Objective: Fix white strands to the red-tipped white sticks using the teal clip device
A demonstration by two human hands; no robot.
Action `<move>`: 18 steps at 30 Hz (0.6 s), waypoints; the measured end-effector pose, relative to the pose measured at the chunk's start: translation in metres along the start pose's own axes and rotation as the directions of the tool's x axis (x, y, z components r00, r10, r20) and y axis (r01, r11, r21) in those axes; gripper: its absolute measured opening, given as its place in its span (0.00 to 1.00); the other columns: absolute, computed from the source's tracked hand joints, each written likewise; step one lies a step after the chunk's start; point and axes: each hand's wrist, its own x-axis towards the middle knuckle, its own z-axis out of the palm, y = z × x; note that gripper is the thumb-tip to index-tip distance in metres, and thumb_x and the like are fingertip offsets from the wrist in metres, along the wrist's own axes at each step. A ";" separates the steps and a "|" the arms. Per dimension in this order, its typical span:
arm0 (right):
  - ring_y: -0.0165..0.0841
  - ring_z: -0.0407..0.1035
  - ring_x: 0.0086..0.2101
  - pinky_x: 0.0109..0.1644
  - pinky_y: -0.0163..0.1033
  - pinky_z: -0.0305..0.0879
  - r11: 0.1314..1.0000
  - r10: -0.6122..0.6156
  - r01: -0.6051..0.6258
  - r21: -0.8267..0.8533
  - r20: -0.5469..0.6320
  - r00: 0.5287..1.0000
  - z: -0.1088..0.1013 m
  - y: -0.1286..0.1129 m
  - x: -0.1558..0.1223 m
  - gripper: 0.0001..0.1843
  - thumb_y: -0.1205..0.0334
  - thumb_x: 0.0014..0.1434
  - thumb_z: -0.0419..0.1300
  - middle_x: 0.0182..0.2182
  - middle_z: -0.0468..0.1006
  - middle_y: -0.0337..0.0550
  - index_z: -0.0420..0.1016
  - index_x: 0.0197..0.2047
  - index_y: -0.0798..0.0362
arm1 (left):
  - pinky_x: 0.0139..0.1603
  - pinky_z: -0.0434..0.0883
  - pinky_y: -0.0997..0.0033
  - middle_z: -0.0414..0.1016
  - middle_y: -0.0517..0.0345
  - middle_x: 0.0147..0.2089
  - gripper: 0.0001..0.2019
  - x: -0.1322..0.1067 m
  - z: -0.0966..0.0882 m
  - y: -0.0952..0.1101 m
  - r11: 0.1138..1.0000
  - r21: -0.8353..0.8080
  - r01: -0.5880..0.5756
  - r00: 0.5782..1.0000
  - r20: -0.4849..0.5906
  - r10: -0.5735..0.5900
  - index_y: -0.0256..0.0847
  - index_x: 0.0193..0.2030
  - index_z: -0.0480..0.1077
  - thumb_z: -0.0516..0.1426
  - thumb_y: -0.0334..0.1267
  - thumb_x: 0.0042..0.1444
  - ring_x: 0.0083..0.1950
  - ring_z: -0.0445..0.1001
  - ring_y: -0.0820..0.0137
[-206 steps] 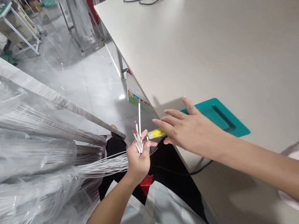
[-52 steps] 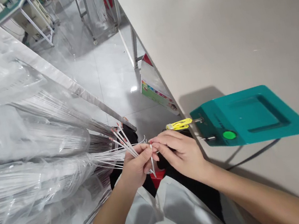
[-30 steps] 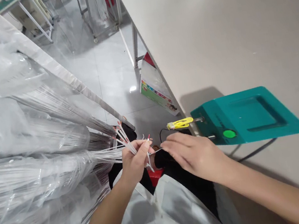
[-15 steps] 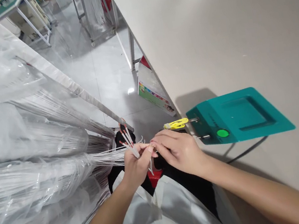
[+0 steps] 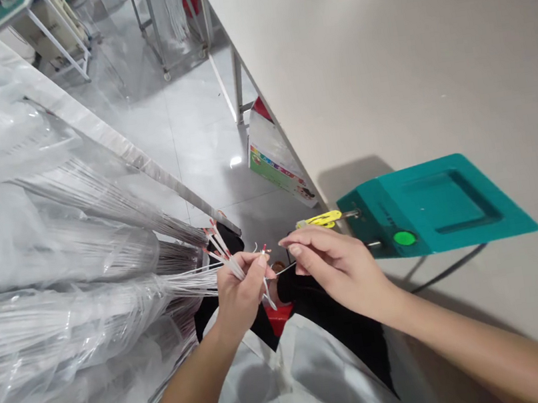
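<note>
My left hand [image 5: 242,292] is closed around a bunch of thin white wires [image 5: 219,244] with orange-red tips that fan out above its fingers. Between its thumb and forefinger, one wire end with a small red tip [image 5: 264,248] sticks up. A loose white wire end [image 5: 268,296] hangs below the fingertips. Just to the right, my right hand [image 5: 342,264] hovers with curved fingers, its thumb and forefinger slightly apart. Nothing clear shows between them, though a thin pale line runs under these fingers.
Plastic-wrapped bundles of long white wires [image 5: 64,319] hang on the left beside a wrapped rail [image 5: 141,160]. On the table [image 5: 382,77] at right sits a teal device [image 5: 431,204] with a green button and yellow-clad prongs [image 5: 320,221]. A printed box [image 5: 278,166] stands beneath the table.
My right hand has drawn away to the right from my left fingertips, and its fingers have parted. The red-tipped wire end in my left pinch now shows. My left hand has shifted slightly left.
</note>
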 end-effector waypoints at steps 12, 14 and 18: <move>0.30 0.68 0.30 0.35 0.36 0.65 0.999 0.009 -0.013 0.038 0.104 0.995 0.007 -0.007 0.007 0.09 0.65 0.60 0.51 0.27 0.74 0.42 0.71 0.31 0.53 | 0.14 0.50 0.81 0.70 0.63 0.22 0.10 -0.004 0.000 -0.004 0.994 -0.103 0.031 0.996 0.091 -0.022 0.35 0.30 0.70 0.58 0.41 0.53 0.14 0.54 0.86; 0.30 0.69 0.29 0.35 0.36 0.66 1.000 0.014 -0.016 0.020 0.092 0.996 0.005 -0.007 0.005 0.09 0.66 0.60 0.51 0.27 0.74 0.42 0.71 0.32 0.53 | 0.14 0.50 0.81 0.71 0.62 0.23 0.09 -0.003 0.000 -0.005 0.993 -0.112 0.037 0.996 0.089 -0.027 0.35 0.30 0.70 0.58 0.41 0.53 0.13 0.53 0.86; 0.31 0.71 0.32 0.38 0.37 0.69 1.000 -0.024 0.023 0.011 0.027 0.999 0.004 -0.005 0.003 0.08 0.66 0.60 0.52 0.33 0.76 0.44 0.72 0.39 0.53 | 0.14 0.50 0.80 0.70 0.63 0.22 0.11 -0.002 0.001 -0.004 0.996 -0.082 0.042 0.994 0.099 -0.034 0.35 0.29 0.69 0.58 0.42 0.52 0.14 0.52 0.85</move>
